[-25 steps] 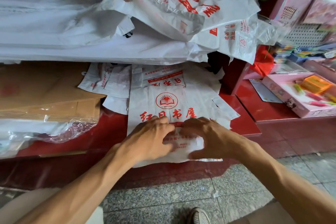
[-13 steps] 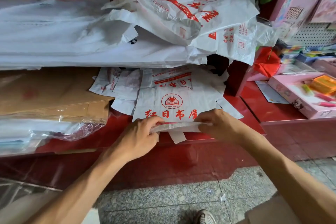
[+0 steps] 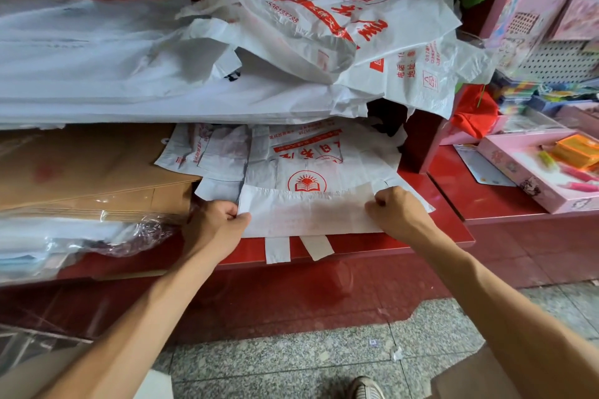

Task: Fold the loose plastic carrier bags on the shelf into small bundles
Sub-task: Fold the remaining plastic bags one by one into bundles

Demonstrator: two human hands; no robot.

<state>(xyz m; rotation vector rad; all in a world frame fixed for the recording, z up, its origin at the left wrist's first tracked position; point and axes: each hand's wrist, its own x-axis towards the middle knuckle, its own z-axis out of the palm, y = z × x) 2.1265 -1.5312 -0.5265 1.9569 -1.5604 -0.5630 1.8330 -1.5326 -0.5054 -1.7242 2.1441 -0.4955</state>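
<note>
A white carrier bag with a red book-and-sun logo lies flat on the red shelf. Its lower part is folded up over the printed side, and two handle strips hang over the shelf's front edge. My left hand pinches the fold's left end. At the right end, my right hand grips the fold with curled fingers. More flat printed bags lie behind it. A heap of loose crumpled bags sits on the level above.
Brown cardboard sheets and clear plastic wrapping fill the shelf's left side. A lower red counter at the right carries a pink box of stationery. A red cloth lies behind it. Grey stone floor runs below.
The bag's lower part, which hung over the shelf edge a second ago, has been lifted and folded up over the red lettering. My hands moved apart to the fold's two ends.
</note>
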